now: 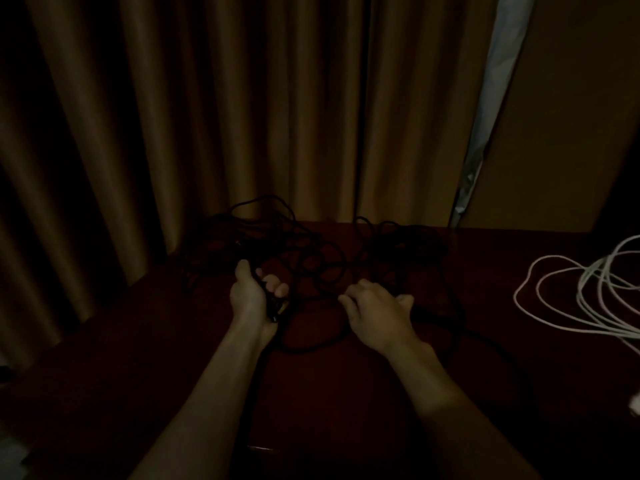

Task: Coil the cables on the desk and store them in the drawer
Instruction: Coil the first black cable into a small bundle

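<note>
The black cable [263, 197] has no single long axis; it sprawls in a loose tangle running left to right across the far half of the bench [138, 341], with one strand trailing back toward the person between the forearms. The tangle lies just beyond both hands and reaches into them. The left grip [254, 292] is clenched round a few gathered strands, thumb up and fingers curled; the right grip [377, 313] lies palm down on the cable just beside it, fingers bent, though the dim light hides whether it pinches a strand. A white cable [515, 296] lies in loose loops well apart at the right edge; a curtain [207, 116] hangs behind.
</note>
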